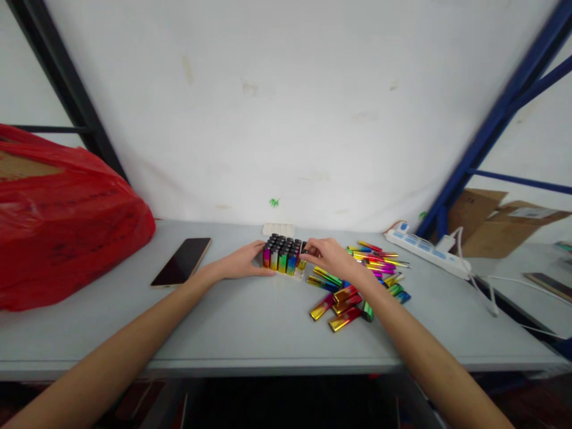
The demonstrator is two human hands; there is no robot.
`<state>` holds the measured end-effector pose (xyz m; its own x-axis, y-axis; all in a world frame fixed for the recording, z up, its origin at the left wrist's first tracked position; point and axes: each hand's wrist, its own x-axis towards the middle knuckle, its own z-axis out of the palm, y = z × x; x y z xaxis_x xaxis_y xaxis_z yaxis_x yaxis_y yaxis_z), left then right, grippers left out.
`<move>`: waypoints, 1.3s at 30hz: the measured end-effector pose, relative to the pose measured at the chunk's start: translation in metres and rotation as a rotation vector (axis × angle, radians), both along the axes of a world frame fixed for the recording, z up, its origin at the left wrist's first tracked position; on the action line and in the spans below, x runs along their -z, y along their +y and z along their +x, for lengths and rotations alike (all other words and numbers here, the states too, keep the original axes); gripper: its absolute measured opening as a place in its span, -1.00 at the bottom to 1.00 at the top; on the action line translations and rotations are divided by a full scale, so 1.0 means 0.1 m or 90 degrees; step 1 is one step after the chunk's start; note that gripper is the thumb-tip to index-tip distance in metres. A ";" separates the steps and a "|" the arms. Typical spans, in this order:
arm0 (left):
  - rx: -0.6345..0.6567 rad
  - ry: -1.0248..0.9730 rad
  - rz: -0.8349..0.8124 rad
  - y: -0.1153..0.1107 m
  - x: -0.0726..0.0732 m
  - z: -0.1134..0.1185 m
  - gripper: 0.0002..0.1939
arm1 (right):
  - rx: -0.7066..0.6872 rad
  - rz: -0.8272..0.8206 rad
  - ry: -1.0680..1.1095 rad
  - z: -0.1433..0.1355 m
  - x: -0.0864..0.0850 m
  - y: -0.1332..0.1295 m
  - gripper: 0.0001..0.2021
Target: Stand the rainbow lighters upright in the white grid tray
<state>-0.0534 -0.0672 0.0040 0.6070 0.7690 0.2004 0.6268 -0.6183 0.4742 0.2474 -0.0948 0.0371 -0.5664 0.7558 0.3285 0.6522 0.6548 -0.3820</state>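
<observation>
Several lighters [283, 260] with black tops and shiny rainbow-coloured bodies stand upright in close rows in a clear tray [295, 276] at the middle of the table. My left hand [243, 261] is around the left end of this block, thumb at the front and fingers toward the back. At the right end, my right hand [325, 253] pinches a lighter [302, 263] by its black top; its yellowish lower body shows at the tray's end. Loose metallic lighters [344, 304] lie in a heap beneath and beside my right forearm, partly hidden by it.
A dark phone [181, 262] lies left on the grey table [214, 333]. A red plastic bag [67, 220] fills the far left. Behind the block is a white tray [278, 229] by the wall. A power strip [426, 253] with cables and a cardboard box [500, 223] are right.
</observation>
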 end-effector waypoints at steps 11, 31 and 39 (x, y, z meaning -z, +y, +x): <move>-0.004 -0.004 0.002 -0.01 -0.01 0.01 -0.12 | 0.023 0.051 0.046 0.03 0.00 0.03 -0.75; -0.007 0.011 0.010 -0.03 -0.04 0.02 -0.11 | 0.063 -0.135 -0.168 0.32 -0.05 0.07 -0.80; -0.008 0.015 -0.002 -0.02 -0.04 0.03 -0.09 | 0.034 -0.106 -0.177 0.31 -0.05 0.09 -0.85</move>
